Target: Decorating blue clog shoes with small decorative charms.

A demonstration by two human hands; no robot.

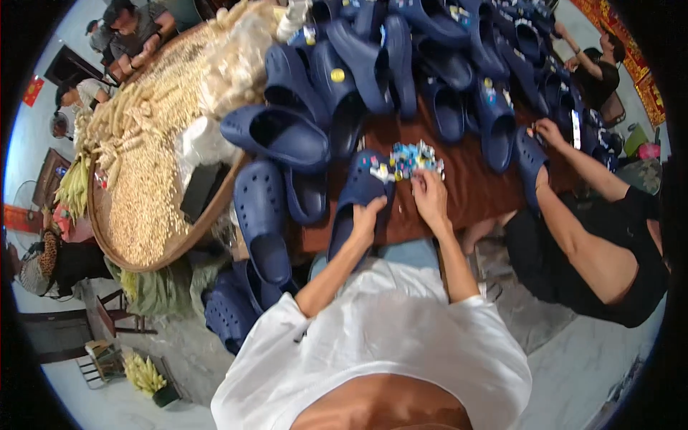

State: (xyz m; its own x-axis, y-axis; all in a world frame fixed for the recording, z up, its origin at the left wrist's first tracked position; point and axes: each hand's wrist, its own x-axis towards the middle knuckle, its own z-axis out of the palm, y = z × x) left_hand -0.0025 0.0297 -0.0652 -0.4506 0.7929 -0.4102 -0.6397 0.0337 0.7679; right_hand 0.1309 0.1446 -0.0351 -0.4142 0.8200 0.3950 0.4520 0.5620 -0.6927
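Note:
My left hand grips a navy clog by its side, toe pointing away from me. A few small white and coloured charms show on the clog's toe. Just right of it lies a small heap of mostly blue and white shoe charms on the brown cloth. At the heap's near edge my right hand has its fingers pinched together; whatever is between them is too small to make out.
Navy clogs pile up ahead and on the left. Further left stands a big round tray of pale kernels and cobs, with a black box on it. Close on the right, a person in black handles another clog.

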